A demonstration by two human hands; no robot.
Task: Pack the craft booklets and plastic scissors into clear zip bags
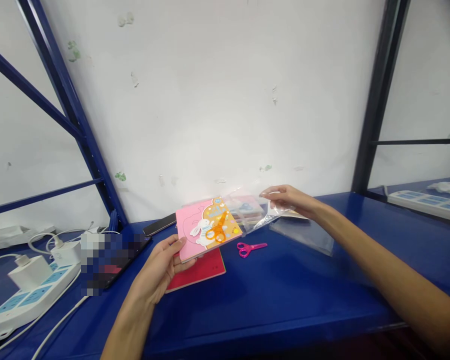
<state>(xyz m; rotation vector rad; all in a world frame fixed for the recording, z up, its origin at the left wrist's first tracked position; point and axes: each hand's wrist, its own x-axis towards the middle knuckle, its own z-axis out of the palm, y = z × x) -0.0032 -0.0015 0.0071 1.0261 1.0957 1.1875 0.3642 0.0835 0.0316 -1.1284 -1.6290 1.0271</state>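
Observation:
My left hand (pixel 165 267) grips a pink and yellow booklet (pixel 189 227) with a white rabbit on its cover, thumb on top and fingers beneath. Orange scissors (pixel 217 230) lie on that cover. A clear plastic bag (pixel 260 217) is pinched in the fingers of my right hand (pixel 285 196) and stretches toward the booklet's right edge; whether the edge is inside it I cannot tell. Pink scissors (pixel 249 248) rest on the blue table just right of the booklet. Partly under my left hand is a red booklet (pixel 206 270).
Behind the bag sits a stack of booklets (pixel 247 205). Another clear sleeve (pixel 303 235) lies flat on the blue table (pixel 270 295). A dark phone (pixel 159 224), a tablet (pixel 129 255) and a power strip (pixel 33 297) with cables are at left; another power strip (pixel 427 202) is at right.

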